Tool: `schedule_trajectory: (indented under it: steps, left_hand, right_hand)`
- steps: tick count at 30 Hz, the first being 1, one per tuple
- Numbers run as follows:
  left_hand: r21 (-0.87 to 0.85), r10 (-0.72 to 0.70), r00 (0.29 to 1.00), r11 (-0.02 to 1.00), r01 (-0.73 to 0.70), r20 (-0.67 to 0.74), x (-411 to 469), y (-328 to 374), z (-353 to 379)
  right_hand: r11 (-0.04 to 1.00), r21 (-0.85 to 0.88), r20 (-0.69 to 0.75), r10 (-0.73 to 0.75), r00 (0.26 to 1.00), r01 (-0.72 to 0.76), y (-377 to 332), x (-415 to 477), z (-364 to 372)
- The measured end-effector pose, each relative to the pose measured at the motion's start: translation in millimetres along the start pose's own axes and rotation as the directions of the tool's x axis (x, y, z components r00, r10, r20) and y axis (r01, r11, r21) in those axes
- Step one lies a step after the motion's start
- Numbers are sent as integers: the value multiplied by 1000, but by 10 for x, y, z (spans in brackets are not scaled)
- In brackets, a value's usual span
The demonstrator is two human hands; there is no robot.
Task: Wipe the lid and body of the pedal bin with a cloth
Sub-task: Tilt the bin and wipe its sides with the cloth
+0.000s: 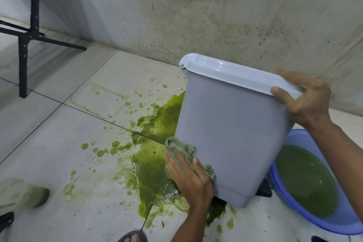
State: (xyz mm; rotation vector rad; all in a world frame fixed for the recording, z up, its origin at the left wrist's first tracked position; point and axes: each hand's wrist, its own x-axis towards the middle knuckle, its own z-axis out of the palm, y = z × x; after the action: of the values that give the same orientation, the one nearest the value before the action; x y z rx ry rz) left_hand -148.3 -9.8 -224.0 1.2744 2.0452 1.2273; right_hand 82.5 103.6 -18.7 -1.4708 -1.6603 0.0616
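Note:
A grey pedal bin with a pale lid stands tilted toward me on the tiled floor, lid closed. My right hand grips the lid's near right corner and the rim below it. My left hand presses a green-stained cloth against the lower left edge of the bin's body. The black pedal shows at the bin's base on the right.
A pool of green liquid spreads over the floor left of the bin, with splashes around it. A blue basin of green water sits at the right. A black metal stand is at the far left. A stained wall rises behind.

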Motion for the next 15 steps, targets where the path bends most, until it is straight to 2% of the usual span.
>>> schedule_trajectory:
  steps: [4,6,7,11,15]
  left_hand:
    - [-79,-263,961,963,257,-81,-134,107,81]
    - [-103,-326,941,943,317,-88,-62,312,136]
    - [-107,-303,949,950,293,-88,-17,431,157]
    - [-154,-30,997,988,17,-76,165,1010,296]
    - [-122,225,974,966,-227,-30,158,1105,368]
  right_hand:
    - [1000,-7,-14,-1,1000,1,-6,-33,-5]
    - [1000,-12,-21,2,1000,-2,-18,-29,1]
    - [1000,-13,-24,2,1000,-2,-22,-25,4]
    - [1000,-19,-25,-15,1000,14,-35,-32,0]
    - [1000,-14,-32,-10,999,10,-44,-32,-5]
